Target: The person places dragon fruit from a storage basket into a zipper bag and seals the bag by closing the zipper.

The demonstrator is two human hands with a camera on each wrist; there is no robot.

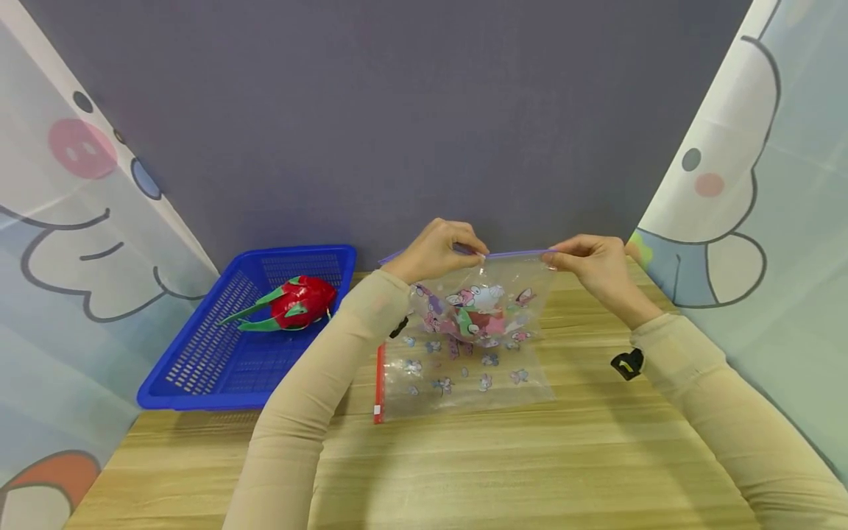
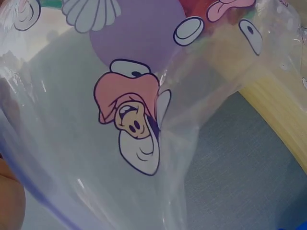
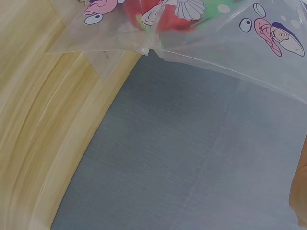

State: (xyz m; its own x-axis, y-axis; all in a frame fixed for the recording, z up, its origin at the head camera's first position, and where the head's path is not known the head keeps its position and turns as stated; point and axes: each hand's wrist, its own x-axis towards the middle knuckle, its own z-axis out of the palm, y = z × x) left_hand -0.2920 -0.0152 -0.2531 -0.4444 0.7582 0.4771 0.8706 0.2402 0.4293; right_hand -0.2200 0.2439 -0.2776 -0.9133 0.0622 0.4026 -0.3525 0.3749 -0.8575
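A clear zip bag (image 1: 530,287) with a purple zip strip and cartoon prints hangs between both hands. My left hand (image 1: 439,252) pinches the strip near its middle, at a small white slider. At the strip's right end, my right hand (image 1: 599,269) pinches the corner between thumb and fingers. Inside the bag sits a red and green item (image 1: 486,324), partly covered by the prints; the right wrist view shows its red part (image 3: 175,23) through the plastic. Under the hanging bag, a second printed zip bag (image 1: 457,401) with a red strip lies flat on the table.
A blue plastic basket (image 1: 199,402) stands at the left, holding a red dragon fruit (image 1: 311,298) with long green leaf tips. Behind the wooden table (image 1: 530,464) rises a dark grey panel (image 1: 397,132). Cartoon-printed curtains (image 1: 729,243) flank both sides.
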